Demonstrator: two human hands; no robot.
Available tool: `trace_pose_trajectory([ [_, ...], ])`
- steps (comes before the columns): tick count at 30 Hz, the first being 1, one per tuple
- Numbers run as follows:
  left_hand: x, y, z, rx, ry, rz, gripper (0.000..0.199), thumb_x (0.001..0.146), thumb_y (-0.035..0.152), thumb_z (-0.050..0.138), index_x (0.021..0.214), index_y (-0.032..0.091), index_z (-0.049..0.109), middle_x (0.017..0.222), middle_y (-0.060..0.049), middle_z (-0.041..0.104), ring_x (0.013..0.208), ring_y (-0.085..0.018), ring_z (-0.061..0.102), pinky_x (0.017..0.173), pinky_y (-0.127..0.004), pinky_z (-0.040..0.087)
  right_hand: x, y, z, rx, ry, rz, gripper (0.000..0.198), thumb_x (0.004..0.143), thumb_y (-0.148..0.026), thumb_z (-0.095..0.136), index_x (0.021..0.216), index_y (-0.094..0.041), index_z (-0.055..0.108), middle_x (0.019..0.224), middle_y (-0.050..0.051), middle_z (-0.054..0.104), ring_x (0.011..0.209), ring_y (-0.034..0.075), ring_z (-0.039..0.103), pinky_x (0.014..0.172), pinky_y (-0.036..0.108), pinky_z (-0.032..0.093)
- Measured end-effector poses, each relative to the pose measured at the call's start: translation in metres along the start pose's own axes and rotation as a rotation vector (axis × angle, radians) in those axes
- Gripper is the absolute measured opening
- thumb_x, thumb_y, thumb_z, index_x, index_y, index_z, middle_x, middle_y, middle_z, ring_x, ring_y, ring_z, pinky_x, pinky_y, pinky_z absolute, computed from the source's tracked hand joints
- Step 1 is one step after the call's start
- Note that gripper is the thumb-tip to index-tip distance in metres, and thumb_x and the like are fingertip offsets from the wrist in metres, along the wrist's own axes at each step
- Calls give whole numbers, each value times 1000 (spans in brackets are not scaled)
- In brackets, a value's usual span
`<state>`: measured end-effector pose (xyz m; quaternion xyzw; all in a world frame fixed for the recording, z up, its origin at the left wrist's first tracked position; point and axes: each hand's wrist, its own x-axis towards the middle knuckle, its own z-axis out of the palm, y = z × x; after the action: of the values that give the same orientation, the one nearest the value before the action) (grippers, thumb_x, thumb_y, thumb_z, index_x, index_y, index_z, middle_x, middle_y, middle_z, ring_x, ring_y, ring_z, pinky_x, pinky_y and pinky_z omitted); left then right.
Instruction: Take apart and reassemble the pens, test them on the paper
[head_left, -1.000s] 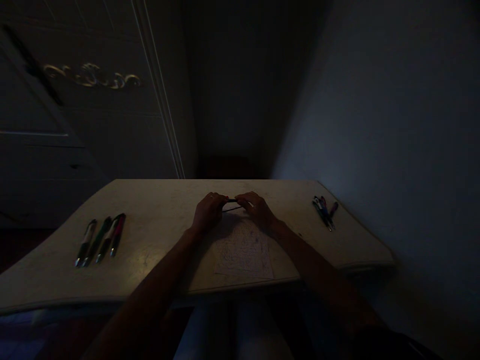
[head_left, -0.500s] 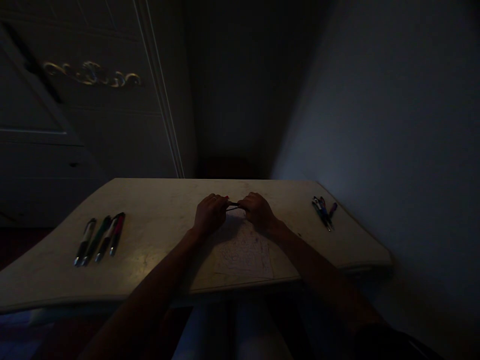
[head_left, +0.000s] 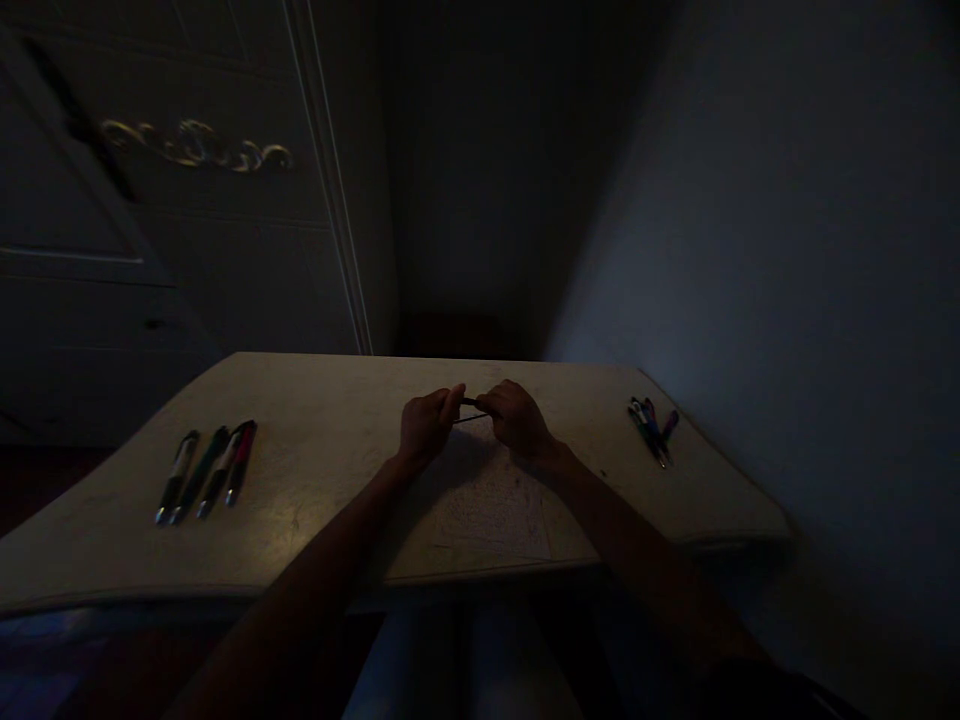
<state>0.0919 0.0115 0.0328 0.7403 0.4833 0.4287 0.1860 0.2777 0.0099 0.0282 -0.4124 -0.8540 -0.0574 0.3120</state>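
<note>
Clamping my left hand (head_left: 424, 426) and right hand (head_left: 519, 418) on a rod (head_left: 469, 402), at their two and ten o'clock respectively.

Slim dark rod (head_left: 469, 401), nearly level, part-hidden

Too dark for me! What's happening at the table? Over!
Left hand and right hand: gripping a thin dark stick. Paper: flat on table. Pens: off to both sides, not in the way.

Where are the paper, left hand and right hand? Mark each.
Paper (head_left: 492, 512), head view: middle of the sheet.
Left hand (head_left: 425, 426), head view: back of the hand.
Right hand (head_left: 519, 419), head view: back of the hand.
</note>
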Motion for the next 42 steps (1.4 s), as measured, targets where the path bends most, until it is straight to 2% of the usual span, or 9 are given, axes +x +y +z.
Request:
trace_pose_trajectory([
  [2,2,-2,-1,-38,-10,59,46,97,48,42,72,18,66,63,-2,66,58,-14,62,59,-25,42,1,2,-1,106,20,19,17,92,-14,53,90,-16,70,80,8,68,78,20,56,76,33,41],
  [6,3,-11,2,-133,-10,250,28,94,37,52,112,20,65,98,-7,72,80,-16,68,71,-27,51,-1,8,-8,254,51,51,9,90,-23,62,90,-19,70,84,6,70,80,19,59,77,34,44],
  [10,3,-19,3,-116,-28,422,22,94,29,54,108,20,68,96,-8,72,86,-18,69,76,-29,54,-4,10,-14,276,41,78,6,87,-20,66,83,-19,70,80,5,69,79,19,59,76,34,44],
  [13,3,-21,1,-79,-30,457,20,92,28,59,106,19,69,94,-9,73,83,-18,69,73,-29,55,-4,10,-16,256,63,96,5,84,-17,69,79,-19,69,78,5,68,79,19,59,76,34,44],
  [18,2,-22,2,-18,-12,457,21,93,29,56,104,21,71,90,-9,73,82,-18,69,75,-30,55,-4,14,-10,222,-6,70,3,85,-19,68,86,-19,71,86,6,71,85,20,61,81,35,43],
  [22,1,-22,4,37,7,471,21,93,32,57,103,21,72,89,-8,73,80,-18,68,73,-29,54,-3,15,-6,168,-72,40,14,88,-19,65,100,-19,72,101,8,74,93,20,64,86,35,41],
  [31,0,-13,3,230,19,369,30,95,42,51,95,21,72,90,-7,75,78,-18,69,68,-27,48,-2,-3,-15,-165,-162,119,18,86,-12,56,81,-20,72,78,4,73,72,18,57,68,33,30],
  [36,-1,-10,6,365,6,345,37,98,43,43,86,20,70,82,-8,74,73,-18,67,62,-26,43,-1,-6,-11,-212,-158,129,20,83,-9,54,76,-19,70,74,5,72,68,18,55,67,33,28],
  [42,-2,0,9,451,17,209,45,100,41,36,76,18,66,71,-8,70,61,-18,62,55,-28,33,2,-10,-9,-242,-150,103,22,80,-6,54,78,-18,72,75,7,72,70,19,55,68,34,30],
])
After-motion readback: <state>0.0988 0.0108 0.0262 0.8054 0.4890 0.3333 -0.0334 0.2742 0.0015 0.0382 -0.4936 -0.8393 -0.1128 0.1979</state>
